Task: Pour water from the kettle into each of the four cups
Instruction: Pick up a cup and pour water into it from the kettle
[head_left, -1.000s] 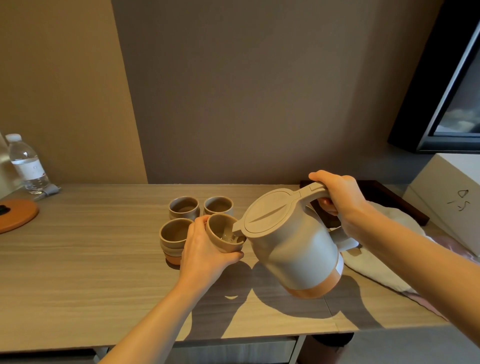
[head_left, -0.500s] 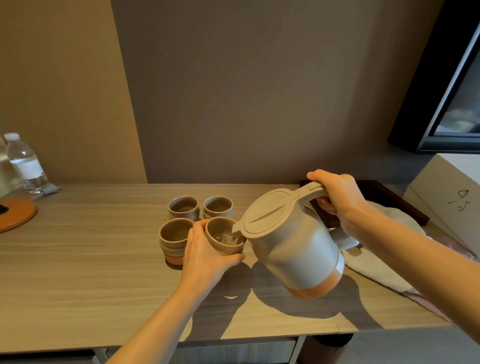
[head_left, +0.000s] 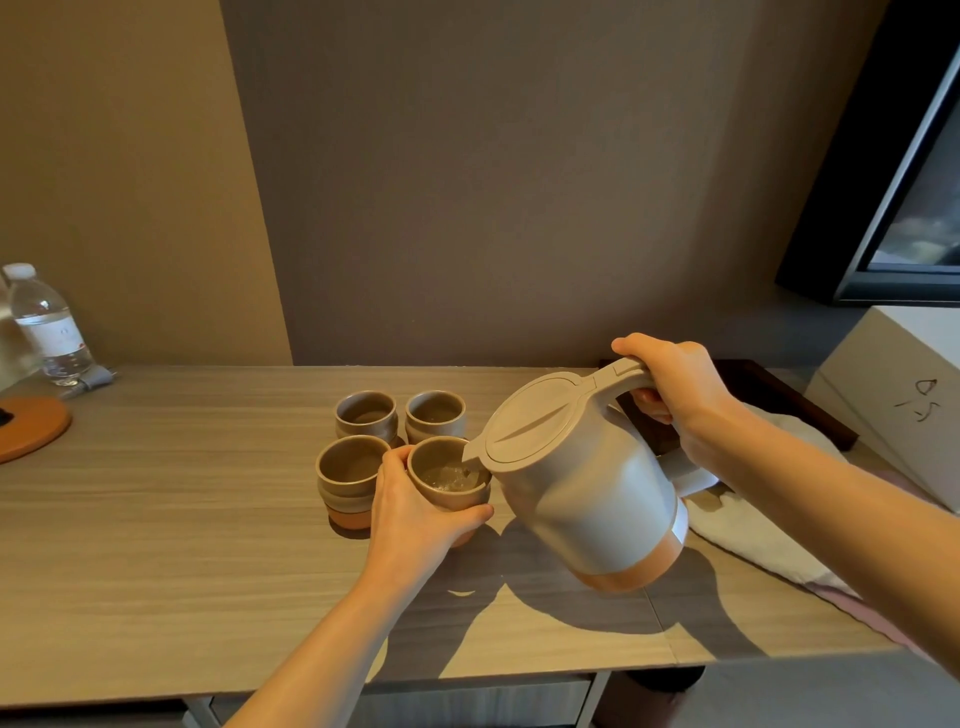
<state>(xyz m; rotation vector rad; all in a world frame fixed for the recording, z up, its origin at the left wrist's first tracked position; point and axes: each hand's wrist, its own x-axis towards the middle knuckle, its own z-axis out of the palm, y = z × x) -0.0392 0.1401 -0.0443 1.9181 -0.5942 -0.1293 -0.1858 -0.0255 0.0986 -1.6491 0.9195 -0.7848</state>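
A: Where was the grey plastic kettle with the orange base (head_left: 587, 488)?

B: Above the pale wood-grain surface (head_left: 156, 519), mid-depth, tilted; right hand (head_left: 675, 395) grip clenched on its handle, spout over the water-filled brown ceramic cup (head_left: 449, 480).

A: That cup?

B: Left hand (head_left: 415, 514) grip wrapped round it.

Grey, orange-based kettle (head_left: 587, 499); taupe cups (head_left: 353, 465)

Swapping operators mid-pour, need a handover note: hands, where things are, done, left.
Left hand: wrapped around the near right cup, lifted and tilted.
Right hand: holds the kettle by its handle, tipped, spout over that cup.
Done: water shows in the held cup.
Left: near left cup, far left cup and far right cup stand on the table; they look empty, though the view is dim.
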